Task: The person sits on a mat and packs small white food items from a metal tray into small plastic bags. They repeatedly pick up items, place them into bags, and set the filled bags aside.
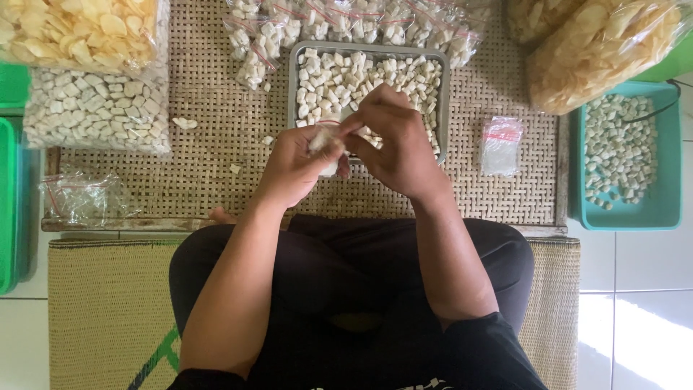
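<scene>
Plastic pouch (326,148) (small) pinched by both hands.

Pretty simple setup here. The floor (642,318) is plain white tile with thin grout lines, and there's a bright patch of daylight (650,339) spilling across it at the lower right. A low bench (202,180) topped with woven rattan fills the upper half, with a worn wooden edge along the front. Under the seated person lies a tan woven mat (101,303) with a green stripe near its lower left. No walls or windows in view.
</scene>
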